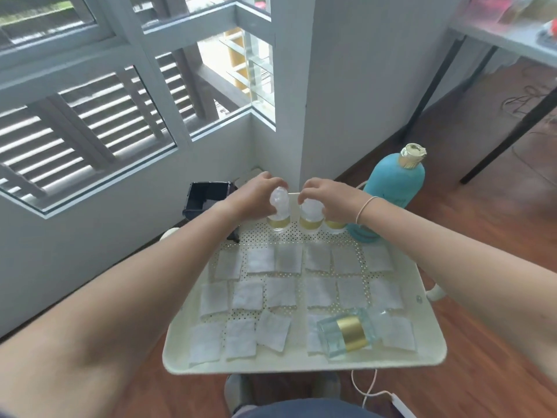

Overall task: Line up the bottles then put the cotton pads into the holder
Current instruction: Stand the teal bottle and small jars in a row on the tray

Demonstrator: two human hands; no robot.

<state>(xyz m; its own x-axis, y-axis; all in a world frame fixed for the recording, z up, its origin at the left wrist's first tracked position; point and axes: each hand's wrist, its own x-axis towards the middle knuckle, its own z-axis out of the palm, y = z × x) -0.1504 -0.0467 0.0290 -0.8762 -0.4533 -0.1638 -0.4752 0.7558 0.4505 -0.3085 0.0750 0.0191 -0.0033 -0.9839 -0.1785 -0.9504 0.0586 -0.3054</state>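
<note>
Three small clear bottles (307, 220) stand along the tray's (434, 336) far edge. The left hand (256, 193) grips one cap, the right hand (327, 196) another. A fourth bottle (349, 331) lies toppled near the front right corner on cotton pads (277, 292). Nudging the close-packed row could tip a neighbour.

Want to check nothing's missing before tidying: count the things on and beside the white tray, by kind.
White square cotton pads: 17 visible (more may lie hidden under the lying bottle)
Small clear glass bottles with gold bands: 4 (3 standing, 1 lying)
Large turquoise bottle with gold cap: 1
Black open-top holder: 1
Total: 23
</note>
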